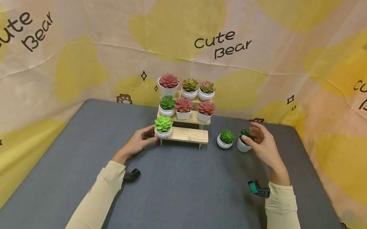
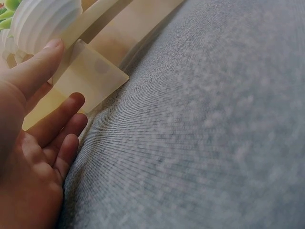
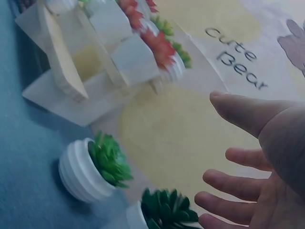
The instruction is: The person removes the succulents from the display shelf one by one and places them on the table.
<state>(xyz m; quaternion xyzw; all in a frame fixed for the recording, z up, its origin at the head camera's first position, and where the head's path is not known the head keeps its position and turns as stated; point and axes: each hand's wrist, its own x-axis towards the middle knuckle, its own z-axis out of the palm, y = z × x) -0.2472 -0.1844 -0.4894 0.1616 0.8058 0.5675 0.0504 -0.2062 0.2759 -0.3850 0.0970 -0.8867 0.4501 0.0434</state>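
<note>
My left hand [image 1: 140,140] is at the left end of the lowest step of a light wooden tiered plant stand [image 1: 188,134]. Its thumb tip lies at the step's edge against a ribbed white pot with a bright green succulent [image 1: 163,126], the other fingers loosely bent beside the stand's side panel [image 2: 93,71]. On the right, my right hand [image 1: 264,145] reaches over a dark green succulent in a white pot [image 1: 243,146], thumb and fingers spread apart. A mid-green succulent in a ribbed pot [image 3: 86,171] stands between that pot and the stand.
Several potted succulents fill the two upper steps, among them a large pink one [image 1: 168,81] at top left and a green one [image 1: 167,104] below it. The grey tabletop [image 1: 192,195] meets a yellow patterned cloth [image 1: 112,24] behind.
</note>
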